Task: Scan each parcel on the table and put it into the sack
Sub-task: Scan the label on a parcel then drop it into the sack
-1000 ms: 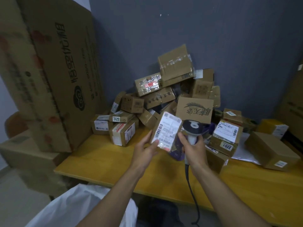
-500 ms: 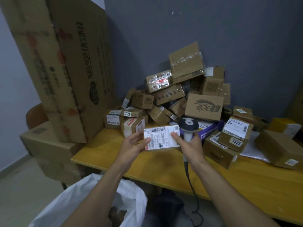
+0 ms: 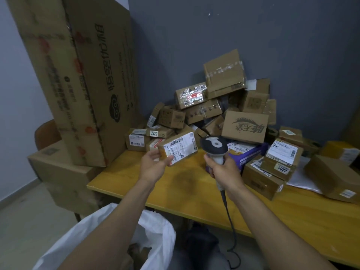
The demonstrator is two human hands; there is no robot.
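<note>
Since half a second ago: the parcel has left the right fingers and swung toward 9 o'clock. It now tilts, label up.

Tall carton leans at far left, not involved.

Sack: white, mouth open, at 6 o'clock of the left hand, below the table edge. Brown shapes show inside; I cannot tell what they are.

Left hand: alone holds the parcel, thumb on the label's near edge, fingers under the box. The parcel is raised above the table and touches nothing else.

Scanner: at 3 o'clock of the parcel, just beside it, apart. The right hand is wrapped round its handle and the cord hangs to 6 o'clock. I cannot see the reading window.

Pile of unscanned parcels sits at 12 to 2 o'clock on the table.

Judgement: I cannot confirm that the scan has registered. To do it well, I turn the barcode, near the label's far edge, square to the scanner and hold it steady. Only then do I lower the parcel toward 6 o'clock and release it low over the sack's mouth, clear of the table lip.
</note>
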